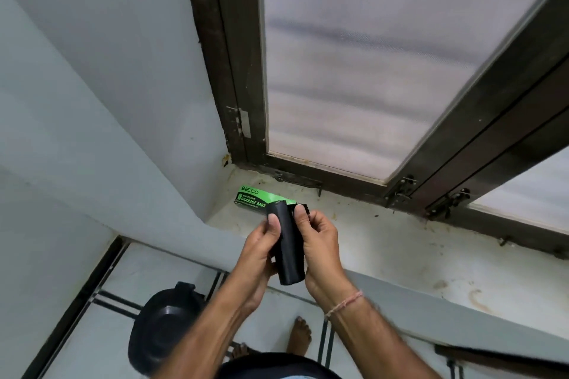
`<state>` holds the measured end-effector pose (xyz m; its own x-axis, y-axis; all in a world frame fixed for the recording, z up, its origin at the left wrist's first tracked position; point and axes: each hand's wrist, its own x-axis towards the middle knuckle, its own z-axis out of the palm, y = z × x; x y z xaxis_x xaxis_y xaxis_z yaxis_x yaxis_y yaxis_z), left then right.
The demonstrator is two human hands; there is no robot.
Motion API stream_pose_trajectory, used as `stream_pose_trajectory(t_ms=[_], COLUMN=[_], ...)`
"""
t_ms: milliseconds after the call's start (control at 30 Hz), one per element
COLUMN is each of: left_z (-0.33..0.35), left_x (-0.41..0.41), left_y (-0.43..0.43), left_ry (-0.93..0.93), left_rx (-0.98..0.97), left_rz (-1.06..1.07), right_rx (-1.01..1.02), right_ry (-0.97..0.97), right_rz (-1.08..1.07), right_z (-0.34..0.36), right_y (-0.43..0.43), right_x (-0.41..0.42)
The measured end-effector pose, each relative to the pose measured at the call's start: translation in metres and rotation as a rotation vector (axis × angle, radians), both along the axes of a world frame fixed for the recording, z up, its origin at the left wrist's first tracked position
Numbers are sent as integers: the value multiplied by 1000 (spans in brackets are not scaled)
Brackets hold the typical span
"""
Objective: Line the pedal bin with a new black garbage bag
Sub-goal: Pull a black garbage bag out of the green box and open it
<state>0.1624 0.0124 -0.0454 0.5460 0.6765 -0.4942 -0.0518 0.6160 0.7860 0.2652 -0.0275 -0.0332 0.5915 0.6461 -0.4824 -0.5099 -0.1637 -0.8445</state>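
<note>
The roll of black garbage bags (288, 244) is a tight, smooth, matte cylinder, held up over the near edge of the window ledge (385, 252) with its far end tipped slightly left. The left hand (257, 250) wraps its left side, thumb pressed flat on the upper part; the right hand (320, 243) closes round the right side, thumb near the top, so both hands grip it firmly. A loose black edge shows just behind the right thumb, though I cannot tell whether it is a bag peeling off. Just beyond the roll, on the far left of the ledge, lies a green box (255, 197) printed with "garbage bags"; the roll and fingers cover its right end. Down on the tiled floor to the near left stands the black pedal bin (160, 329), its right side hidden by the left forearm. A thread bracelet (345, 304) circles the right wrist.
</note>
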Motion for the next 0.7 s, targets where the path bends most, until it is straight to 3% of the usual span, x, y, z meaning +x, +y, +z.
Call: stream_pose_trajectory(t_ms=[167, 400, 500, 600, 700], left_z=[1, 1, 2, 3, 3], left_x=[-26, -73, -85, -98, -106], left_y=[5, 4, 4, 8, 10], left_ry=[57, 16, 23, -7, -13], left_rx=[-29, -84, -33, -24, -24], left_rz=[138, -3, 18, 26, 4], right_rx=[-84, -111, -73, -100, -146], right_ry=[-46, -81, -157, -401, -464], right_rz=[-71, -189, -65, 201, 159], right_z=[-6, 0, 2, -1, -9], right_y=[4, 13, 1, -14, -20], right_x=[-27, -65, -79, -90, -93])
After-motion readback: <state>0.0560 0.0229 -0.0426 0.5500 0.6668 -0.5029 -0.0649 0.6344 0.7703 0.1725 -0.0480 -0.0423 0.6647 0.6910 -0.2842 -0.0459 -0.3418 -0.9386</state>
